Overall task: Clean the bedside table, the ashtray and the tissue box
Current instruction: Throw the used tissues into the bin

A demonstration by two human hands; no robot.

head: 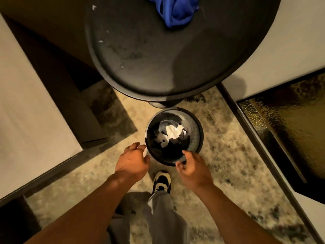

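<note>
The round black bedside table point(144, 67) fills the top of the view, its top streaked with dust and pale crumbs. A crumpled blue cloth point(174, 11) lies at its far edge. On the floor below stands a small black waste bin point(193, 124) with white tissue scraps point(173, 132) inside. My right hand point(193, 170) pinches the bin's near rim, thumb inside and fingers outside. My left hand point(131, 161) hovers at the bin's left rim with fingers spread and nothing in it. No ashtray or tissue box is in view.
A pale bed edge point(26, 111) runs along the left and another pale surface point(290, 50) along the right, above a dark glossy panel point(290, 129). The floor is mottled beige carpet point(228, 147). My shoe point(161, 181) and grey trouser leg point(163, 217) stand just behind the bin.
</note>
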